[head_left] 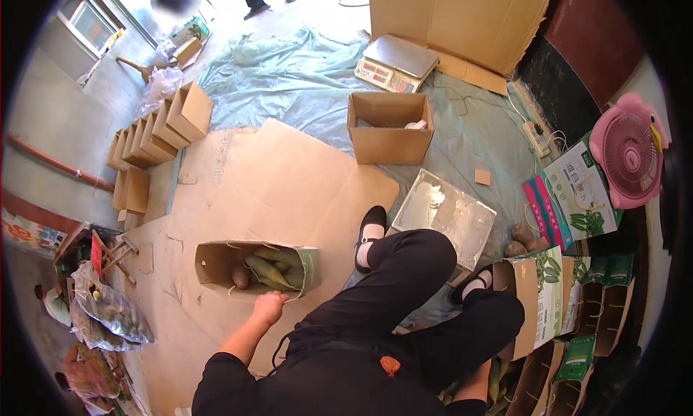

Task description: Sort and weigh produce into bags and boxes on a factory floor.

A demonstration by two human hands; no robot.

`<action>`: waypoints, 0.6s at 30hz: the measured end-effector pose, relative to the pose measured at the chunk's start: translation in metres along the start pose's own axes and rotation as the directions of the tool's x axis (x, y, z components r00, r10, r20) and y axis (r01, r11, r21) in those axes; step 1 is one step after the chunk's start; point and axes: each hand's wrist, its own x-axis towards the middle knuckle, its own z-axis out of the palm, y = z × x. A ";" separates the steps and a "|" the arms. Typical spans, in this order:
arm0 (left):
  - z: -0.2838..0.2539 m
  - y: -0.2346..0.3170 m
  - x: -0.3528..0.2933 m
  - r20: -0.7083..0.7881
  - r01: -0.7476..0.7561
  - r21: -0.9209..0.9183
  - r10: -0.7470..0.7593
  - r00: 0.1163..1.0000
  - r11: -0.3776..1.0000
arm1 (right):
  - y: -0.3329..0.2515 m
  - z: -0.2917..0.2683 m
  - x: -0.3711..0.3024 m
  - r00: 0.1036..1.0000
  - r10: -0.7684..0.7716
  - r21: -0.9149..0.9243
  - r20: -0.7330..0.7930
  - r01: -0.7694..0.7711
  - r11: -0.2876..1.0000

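My left hand (269, 308) is closed at the near rim of an open cardboard gift box (309, 273) with string handles. Inside it lie several long green radishes (271, 269) and a brownish-red root (240, 275). At my right side, my right forearm (475, 384) reaches down behind my bent leg; the hand itself is hidden. Close to that arm are more long green radishes (495, 380), partly covered by the arm and boxes.
Open printed boxes (548, 297) crowd my right side, near a pink fan (629, 152). Ahead stand a worn white crate (442, 217), a brown carton (390, 143) and a weighing scale (397, 62). Empty boxes (155, 131) line the left wall. Bagged produce (108, 308) sits near people at far left.
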 end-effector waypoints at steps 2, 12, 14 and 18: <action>0.002 -0.003 0.000 -0.010 -0.008 0.002 0.008 1.000 1.000 | -0.003 0.012 0.006 1.000 0.001 0.025 0.006 -0.001 1.000; 0.012 -0.034 -0.045 0.189 -0.099 0.104 0.078 0.979 0.990 | -0.029 0.064 0.029 0.999 0.001 0.134 0.036 -0.006 0.991; 0.018 -0.047 -0.053 0.267 -0.148 0.138 0.107 0.958 0.979 | -0.021 0.053 0.022 1.000 0.029 0.146 0.008 -0.030 0.989; 0.026 -0.063 -0.083 0.370 -0.163 0.239 0.065 0.927 0.957 | 0.032 0.002 -0.038 0.984 0.162 0.154 -0.079 -0.149 0.977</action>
